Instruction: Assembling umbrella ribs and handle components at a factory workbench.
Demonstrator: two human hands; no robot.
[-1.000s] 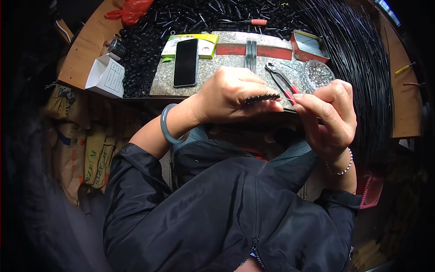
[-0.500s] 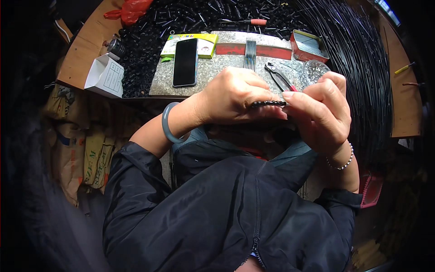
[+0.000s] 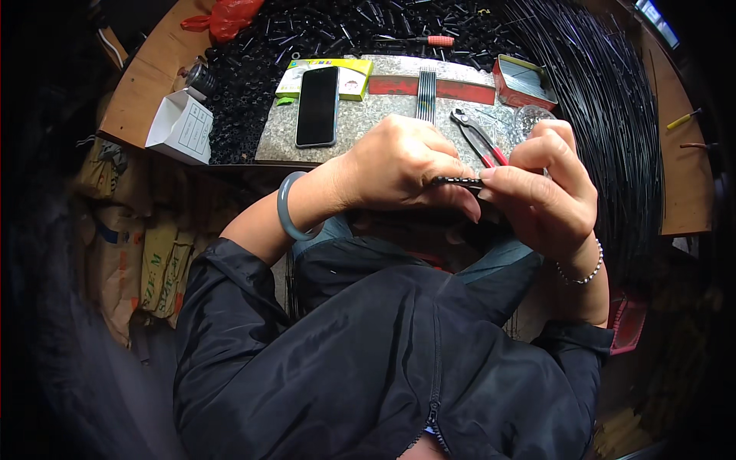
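My left hand (image 3: 402,161), with a grey-green bangle at its wrist, is closed around a row of small black pieces (image 3: 458,181) whose edge shows between thumb and fingers. My right hand (image 3: 548,188) pinches at the right end of that row with thumb and forefinger; what it holds there is too small to make out. Just beyond the hands, red-handled cutting pliers (image 3: 477,136) lie on a mottled metal plate (image 3: 287,130). A bundle of thin rods (image 3: 426,96) rests on the plate across a red strip (image 3: 391,85), its near end hidden by my left hand.
A phone (image 3: 317,107) lies partly on a yellow-and-white box (image 3: 355,78). At right are a tin (image 3: 525,83), a clear dish (image 3: 534,117) and many long black rods (image 3: 606,115). Loose black parts (image 3: 307,27), a red-handled screwdriver (image 3: 440,41) and a white carton (image 3: 180,129) lie around.
My left thumb has moved down and away from the row of black pieces. The right hand has shifted slightly down, still pinching at the row's end. The view has moved a little.
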